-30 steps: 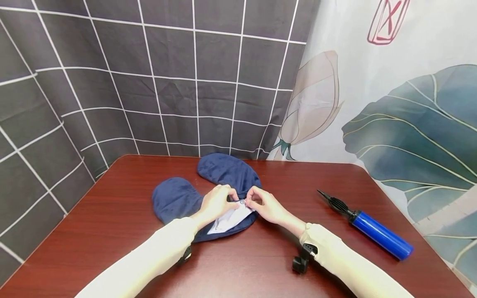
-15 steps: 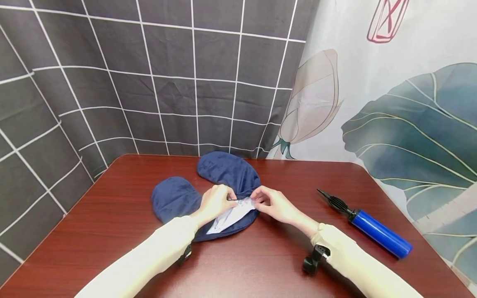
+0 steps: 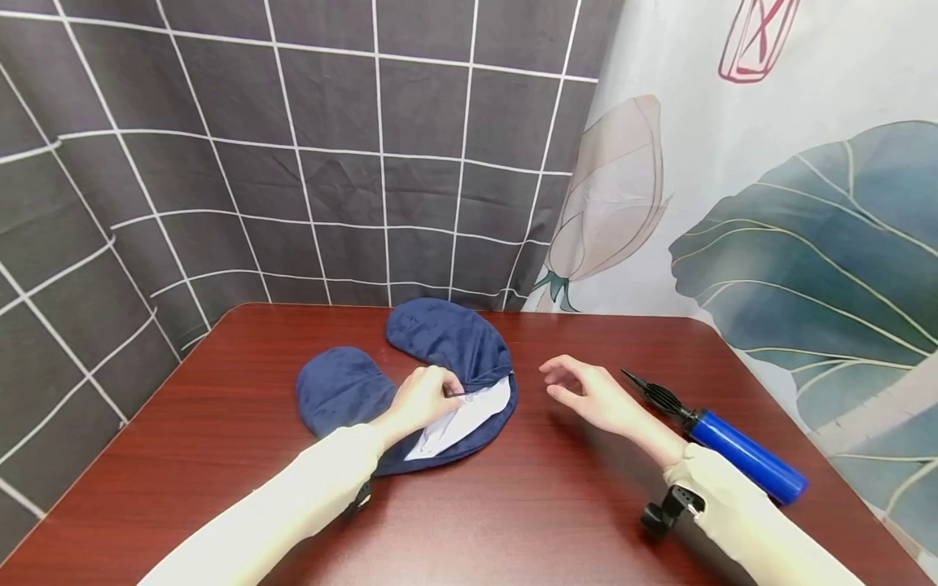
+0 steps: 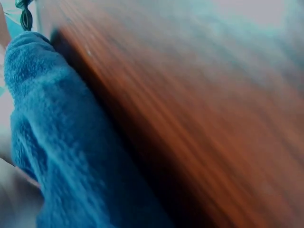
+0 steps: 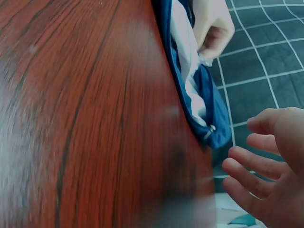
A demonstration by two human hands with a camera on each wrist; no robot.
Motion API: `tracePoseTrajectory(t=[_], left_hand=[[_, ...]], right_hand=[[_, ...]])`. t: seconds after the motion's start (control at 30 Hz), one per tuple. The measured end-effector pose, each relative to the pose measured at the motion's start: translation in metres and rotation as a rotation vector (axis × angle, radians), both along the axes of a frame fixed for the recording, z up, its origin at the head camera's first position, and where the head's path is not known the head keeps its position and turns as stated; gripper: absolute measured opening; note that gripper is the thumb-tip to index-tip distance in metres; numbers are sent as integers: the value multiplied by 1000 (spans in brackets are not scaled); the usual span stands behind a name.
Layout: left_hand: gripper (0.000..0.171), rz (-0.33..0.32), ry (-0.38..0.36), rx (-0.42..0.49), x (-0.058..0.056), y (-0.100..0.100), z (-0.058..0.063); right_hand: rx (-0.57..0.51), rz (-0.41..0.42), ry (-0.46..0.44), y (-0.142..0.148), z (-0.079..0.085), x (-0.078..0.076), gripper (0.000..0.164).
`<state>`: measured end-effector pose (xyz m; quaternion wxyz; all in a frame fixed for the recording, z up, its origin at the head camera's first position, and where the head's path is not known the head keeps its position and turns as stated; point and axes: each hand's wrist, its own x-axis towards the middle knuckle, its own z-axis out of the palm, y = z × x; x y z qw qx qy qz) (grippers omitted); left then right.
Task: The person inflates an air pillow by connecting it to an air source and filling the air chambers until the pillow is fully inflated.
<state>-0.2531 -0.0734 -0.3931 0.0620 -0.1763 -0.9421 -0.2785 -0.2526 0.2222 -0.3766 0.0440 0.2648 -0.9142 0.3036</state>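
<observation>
A navy plush U-shaped neck pillow (image 3: 454,334) lies on the table, its cover unzipped along the curved side so that a white inner layer (image 3: 479,411) shows. My left hand (image 3: 423,396) pinches the pillow at the inner edge of this opening. Close by those fingers, the right wrist view shows a small clear piece like a valve (image 5: 205,61). A zipper pull (image 5: 210,130) sits at one end of the opening. To the right of the pillow, my right hand (image 3: 599,400) is in the air, fingers loosely bent and holding nothing.
A blue hand pump (image 3: 747,456) with a black nozzle lies on the right of the reddish-brown table (image 3: 469,537), just beyond my right hand. Behind the table hang a dark grid-patterned curtain (image 3: 330,163) and a pale cloth with plant prints (image 3: 645,49).
My right hand has let go of the pillow's opening and moved right toward the pump, leaving more of the white layer visible. My left hand keeps its hold.
</observation>
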Motion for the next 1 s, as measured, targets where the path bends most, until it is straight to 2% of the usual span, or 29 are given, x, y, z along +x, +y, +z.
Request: tracePoseTrajectory(t=[0.1,0.27,0.57,0.77,1.0], left_hand=[[11,-18,-16,31,-1,-1,-2],[13,-8,-47,68,1,0,-2],[10,16,-37,45,4,1,-1],[10,14,-39,57,4,1,-1],[8,-19,-36,37,2,2,-1]], right_hand=[[21,-18,43,9,2,1,29],[74,-39,128,24,7,2,30],[180,-127,242,60,14,6,32],[277,-186,238,89,18,9,39],[414,-187,141,124,27,19,60]])
